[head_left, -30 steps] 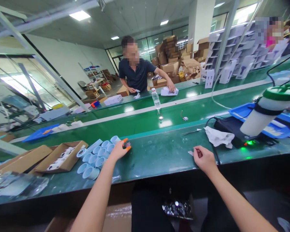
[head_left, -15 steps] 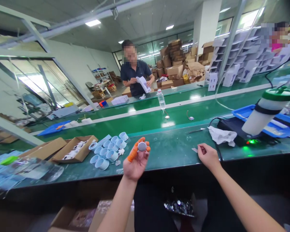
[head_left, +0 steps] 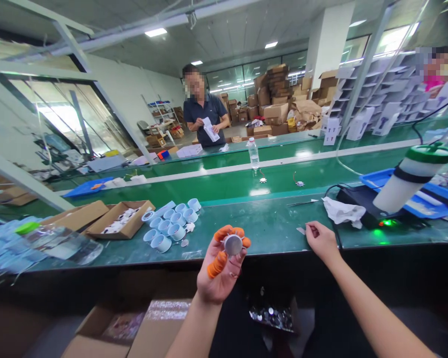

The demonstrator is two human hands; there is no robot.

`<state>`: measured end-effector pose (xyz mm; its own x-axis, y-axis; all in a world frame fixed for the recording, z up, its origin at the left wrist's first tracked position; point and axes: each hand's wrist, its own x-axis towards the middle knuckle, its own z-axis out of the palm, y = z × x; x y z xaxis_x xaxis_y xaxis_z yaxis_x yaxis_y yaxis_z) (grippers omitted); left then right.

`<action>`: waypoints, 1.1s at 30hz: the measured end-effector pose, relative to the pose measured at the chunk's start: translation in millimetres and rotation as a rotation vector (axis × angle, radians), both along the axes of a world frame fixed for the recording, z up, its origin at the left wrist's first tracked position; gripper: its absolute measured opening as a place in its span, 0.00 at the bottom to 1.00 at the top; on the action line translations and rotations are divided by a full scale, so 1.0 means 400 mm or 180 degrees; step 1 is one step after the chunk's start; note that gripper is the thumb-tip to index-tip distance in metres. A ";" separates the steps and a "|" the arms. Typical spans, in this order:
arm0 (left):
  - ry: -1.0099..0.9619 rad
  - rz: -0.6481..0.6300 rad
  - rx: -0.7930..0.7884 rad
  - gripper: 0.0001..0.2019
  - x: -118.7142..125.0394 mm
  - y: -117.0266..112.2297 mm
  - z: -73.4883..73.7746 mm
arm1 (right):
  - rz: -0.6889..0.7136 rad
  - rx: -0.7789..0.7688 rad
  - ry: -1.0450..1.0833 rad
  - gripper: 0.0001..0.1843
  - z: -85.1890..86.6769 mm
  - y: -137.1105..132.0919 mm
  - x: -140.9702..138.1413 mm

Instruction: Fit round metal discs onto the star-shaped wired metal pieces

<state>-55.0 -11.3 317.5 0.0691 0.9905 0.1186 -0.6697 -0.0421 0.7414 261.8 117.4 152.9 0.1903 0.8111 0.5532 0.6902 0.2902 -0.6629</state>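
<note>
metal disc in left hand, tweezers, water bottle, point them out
metal disc [head_left: 233,244], head view, on its flat face
tweezers [head_left: 301,202], head view, on the shank
water bottle [head_left: 253,153], head view, on its clear body

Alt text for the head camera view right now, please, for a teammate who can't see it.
The left hand, in orange finger cots, holds up a small round silver disc above a green workbench; the right hand sits beside a small pale strip.
</note>
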 end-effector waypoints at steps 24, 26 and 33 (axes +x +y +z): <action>-0.0223 0.0364 -0.0635 0.25 0.005 -0.074 -0.046 | 0.0093 -0.0149 0.0581 0.18 0.076 -0.020 -0.006; -0.0205 0.0501 -0.0851 0.26 -0.030 -0.061 -0.102 | -0.0158 -0.0009 0.0758 0.18 0.100 -0.032 0.026; -0.0366 0.0004 -0.1232 0.12 -0.063 0.014 -0.209 | -0.1617 0.0492 0.0050 0.16 0.174 -0.061 0.208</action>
